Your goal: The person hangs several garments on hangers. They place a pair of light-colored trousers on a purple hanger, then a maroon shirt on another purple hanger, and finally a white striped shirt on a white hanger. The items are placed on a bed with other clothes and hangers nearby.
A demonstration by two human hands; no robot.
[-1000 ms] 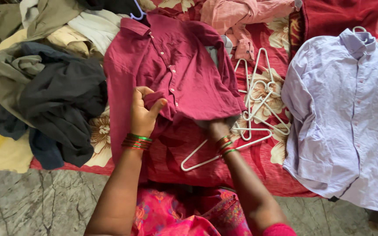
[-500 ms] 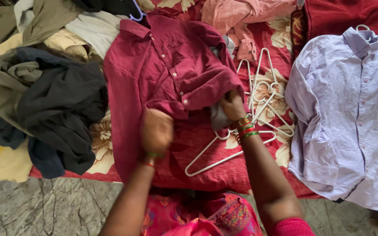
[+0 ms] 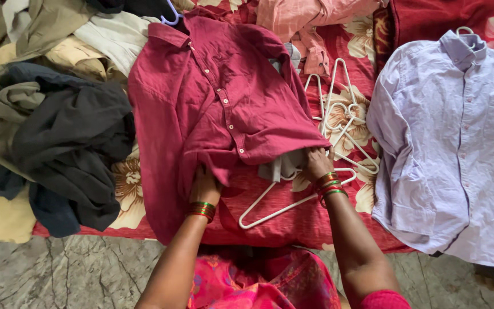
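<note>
Head view looks down on a maroon shirt (image 3: 224,109) spread front-up on a red floral bedspread (image 3: 293,217). To do this well, both hands should keep the hem taut and level so the cloth lies flat without creasing. Left hand (image 3: 204,184) is tucked under the near hem, fingers hidden, so their state cannot be told. Right hand (image 3: 317,163) pinches the hem's right corner, beside the white hangers (image 3: 338,131). A lilac shirt (image 3: 447,143) lies far right.
</note>
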